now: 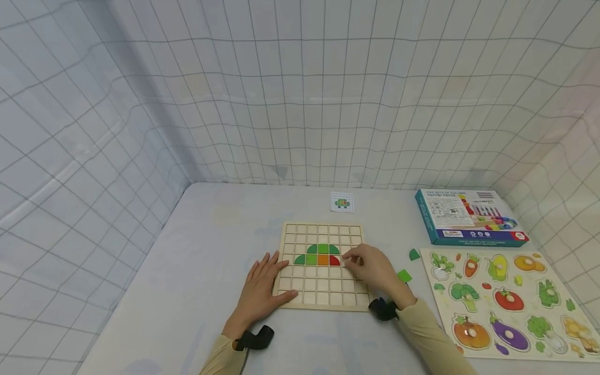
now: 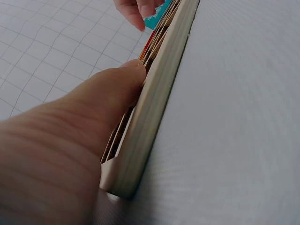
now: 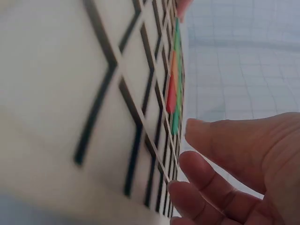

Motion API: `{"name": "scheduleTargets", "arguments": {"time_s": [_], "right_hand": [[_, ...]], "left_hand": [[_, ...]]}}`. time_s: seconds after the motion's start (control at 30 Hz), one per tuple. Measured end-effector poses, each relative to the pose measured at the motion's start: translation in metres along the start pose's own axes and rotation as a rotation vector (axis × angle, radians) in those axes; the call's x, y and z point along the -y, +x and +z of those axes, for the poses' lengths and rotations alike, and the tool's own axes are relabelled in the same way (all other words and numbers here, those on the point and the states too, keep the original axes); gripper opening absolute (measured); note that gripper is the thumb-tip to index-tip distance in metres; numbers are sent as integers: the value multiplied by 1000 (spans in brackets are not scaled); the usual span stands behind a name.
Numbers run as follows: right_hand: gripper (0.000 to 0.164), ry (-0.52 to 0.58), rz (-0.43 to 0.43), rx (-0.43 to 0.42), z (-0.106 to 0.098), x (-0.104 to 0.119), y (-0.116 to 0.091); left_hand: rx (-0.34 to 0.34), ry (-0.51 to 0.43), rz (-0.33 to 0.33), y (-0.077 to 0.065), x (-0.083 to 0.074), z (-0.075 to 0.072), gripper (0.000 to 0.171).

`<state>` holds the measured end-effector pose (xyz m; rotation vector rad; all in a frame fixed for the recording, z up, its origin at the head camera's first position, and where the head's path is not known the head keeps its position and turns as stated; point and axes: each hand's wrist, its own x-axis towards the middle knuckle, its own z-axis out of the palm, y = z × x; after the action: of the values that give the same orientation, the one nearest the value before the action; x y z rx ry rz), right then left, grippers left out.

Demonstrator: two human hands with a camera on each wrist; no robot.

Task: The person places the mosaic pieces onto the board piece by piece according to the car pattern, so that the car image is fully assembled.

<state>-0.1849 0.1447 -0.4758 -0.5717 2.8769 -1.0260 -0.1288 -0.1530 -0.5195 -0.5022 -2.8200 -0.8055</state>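
A wooden grid board (image 1: 309, 299) lies flat on the table. In its cells sit green quarter-round pieces (image 1: 334, 249), green squares (image 1: 311, 259), an orange square (image 1: 323, 259) and a red quarter-round piece (image 1: 334, 260). My left hand (image 1: 260, 291) rests on the board's left edge with fingers spread, its thumb on the frame in the left wrist view. Just right of the red piece hovers my right hand (image 1: 372, 265). Its thumb (image 3: 225, 140) and loosely bent fingers stand apart in the right wrist view, with nothing seen between them.
A small pattern card (image 1: 342, 202) lies behind the board. To the right are a loose green quarter-round piece (image 1: 414, 254), a loose green square (image 1: 404, 276), a vegetable puzzle board (image 1: 487, 312) and a boxed set (image 1: 469, 216). Grid-patterned curtains (image 1: 300, 94) surround the table.
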Motion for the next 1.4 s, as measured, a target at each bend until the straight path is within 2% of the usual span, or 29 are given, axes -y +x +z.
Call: {"name": "scheduleTargets", "arguments": {"time_s": [0.2, 0.37, 0.53, 0.67, 0.9, 1.13, 1.4], "right_hand": [[11, -11, -15, -129, -25, -18, -9], [13, -33, 31, -178, -45, -35, -17], [10, -40, 76, -147, -55, -46, -23], [10, -36, 103, -80, -56, -52, -25], [26, 12, 164, 43, -51, -54, -28], [22, -10, 184, 38, -49, -55, -28], [19, -17, 216, 47, -53, -54, -29]], "left_hand": [[12, 5, -8, 1, 1, 0, 78], [4, 8, -6, 1, 1, -1, 77], [15, 5, -16, 1, 2, -3, 77], [11, -1, -16, 0, 2, -2, 77], [-7, 2, -5, 0, 2, 0, 77], [10, -12, -13, 0, 0, -1, 77], [1, -6, -2, 0, 0, 1, 77]]}}
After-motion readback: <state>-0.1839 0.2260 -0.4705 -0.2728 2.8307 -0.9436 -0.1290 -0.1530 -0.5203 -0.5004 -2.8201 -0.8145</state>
